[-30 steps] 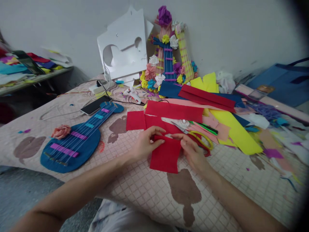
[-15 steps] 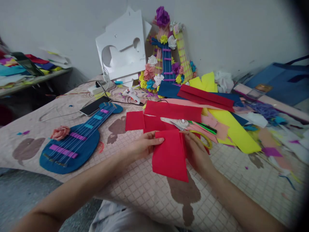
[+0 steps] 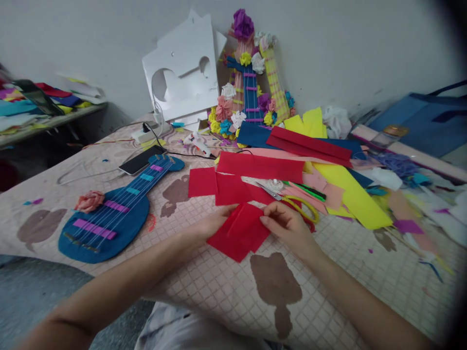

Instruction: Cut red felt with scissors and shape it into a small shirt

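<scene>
A folded piece of red crepe paper is held above the tabletop, its layers overlapping at an angle. My right hand pinches its upper right edge between thumb and fingers. At the left side, my left hand grips the same paper, with most of its fingers hidden behind it. Yellow-handled scissors lie just beyond my right hand, blades partly open. More red paper pieces rest flat on the cloth behind my hands.
A blue paper-covered guitar lies at left, near a phone. Behind are a glue gun, a power strip and flower-decorated guitars against the wall. Yellow paper and scraps spread rightward.
The red paper has turned and shifted left, its folded layers now fanned. My right hand has come round to pinch its front edge, and my left fingers have gone behind it.
</scene>
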{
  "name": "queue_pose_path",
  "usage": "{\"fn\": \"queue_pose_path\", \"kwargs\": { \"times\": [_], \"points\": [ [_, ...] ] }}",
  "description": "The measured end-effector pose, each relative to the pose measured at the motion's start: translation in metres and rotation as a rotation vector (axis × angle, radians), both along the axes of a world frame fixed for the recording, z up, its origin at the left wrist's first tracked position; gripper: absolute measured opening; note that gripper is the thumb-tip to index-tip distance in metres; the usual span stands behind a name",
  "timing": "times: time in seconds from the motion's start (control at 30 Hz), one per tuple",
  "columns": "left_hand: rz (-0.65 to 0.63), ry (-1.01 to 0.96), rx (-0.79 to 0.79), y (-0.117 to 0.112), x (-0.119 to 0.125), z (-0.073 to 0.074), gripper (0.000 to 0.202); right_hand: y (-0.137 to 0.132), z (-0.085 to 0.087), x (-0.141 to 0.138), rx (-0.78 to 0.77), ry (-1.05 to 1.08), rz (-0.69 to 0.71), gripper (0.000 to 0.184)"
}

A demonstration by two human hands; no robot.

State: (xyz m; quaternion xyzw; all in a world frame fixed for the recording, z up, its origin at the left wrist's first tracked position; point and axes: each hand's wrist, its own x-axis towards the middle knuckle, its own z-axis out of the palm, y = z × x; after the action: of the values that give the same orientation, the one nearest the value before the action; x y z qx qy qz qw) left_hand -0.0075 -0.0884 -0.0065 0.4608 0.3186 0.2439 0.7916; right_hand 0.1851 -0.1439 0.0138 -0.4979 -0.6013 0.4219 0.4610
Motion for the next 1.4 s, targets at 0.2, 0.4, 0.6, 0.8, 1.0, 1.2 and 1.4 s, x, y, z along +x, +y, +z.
{"fn": "queue_pose_path", "kwargs": {
  "times": [0.2,0.4,0.6,0.8,1.0,1.2,1.4],
  "points": [
    [0.041,0.077,-0.117,0.011,-0.007,0.012,0.042,0.008,-0.01,0.007,-0.131,-0.009,0.009,0.016],
    [0.01,0.259,0.307,0.012,-0.012,0.006,0.025,0.007,-0.012,0.009,0.136,-0.348,-0.099,0.019],
    [0.223,0.56,1.011,0.004,-0.029,0.011,0.037,-0.007,-0.003,0.005,0.367,-0.7,0.132,0.036],
    [-0.04,0.433,1.291,-0.011,-0.038,0.011,0.053,-0.014,-0.002,0.005,0.371,-0.809,0.284,0.057],
    [-0.026,0.458,1.298,-0.006,-0.035,0.001,0.055,-0.007,-0.012,0.006,0.369,-0.723,0.168,0.049],
    [0.104,0.587,1.336,0.018,-0.022,0.003,0.024,0.013,-0.026,0.006,0.397,-0.698,-0.005,0.024],
    [0.125,0.678,1.328,0.03,-0.015,-0.003,0.021,0.023,-0.031,0.007,0.421,-0.763,-0.069,0.018]
  ]
}}
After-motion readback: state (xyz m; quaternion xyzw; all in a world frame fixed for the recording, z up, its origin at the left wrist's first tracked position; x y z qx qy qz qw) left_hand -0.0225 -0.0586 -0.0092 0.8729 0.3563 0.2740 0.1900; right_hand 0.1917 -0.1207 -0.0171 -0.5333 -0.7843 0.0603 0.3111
